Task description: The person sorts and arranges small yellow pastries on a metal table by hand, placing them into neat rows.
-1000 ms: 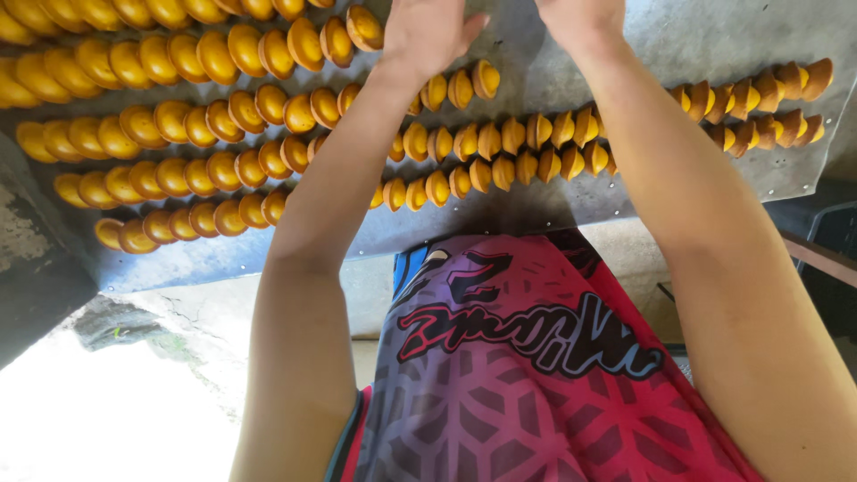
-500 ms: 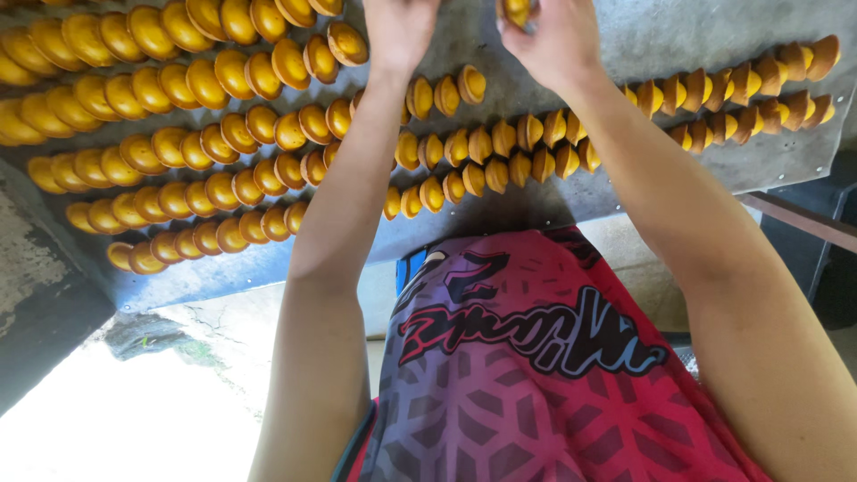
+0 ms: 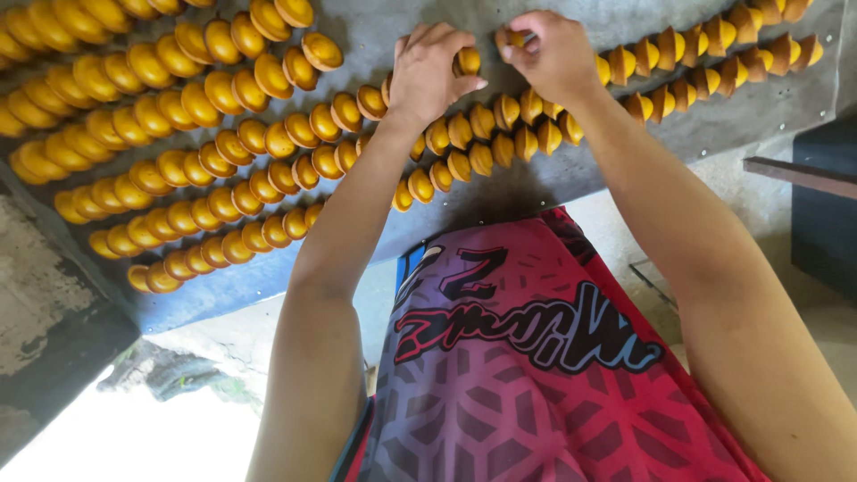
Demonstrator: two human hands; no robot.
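Both hands setting small golden cakes on edge in rows across a grey metal sheet.

The sheet is flat, dull and faintly pitted, and it fills the view from 9 to 3 o'clock; the rows of cakes are smooth, domed and golden-orange with a paler rim, each leaning on its neighbour. My left hand, near 12 o'clock, is curled with thumb and fingertips pinching one cake; my right hand, just toward 1 o'clock, pinches another cake. In my judgement, a light pinch at the rim and an equal tilt keep each row tight and unbruised.
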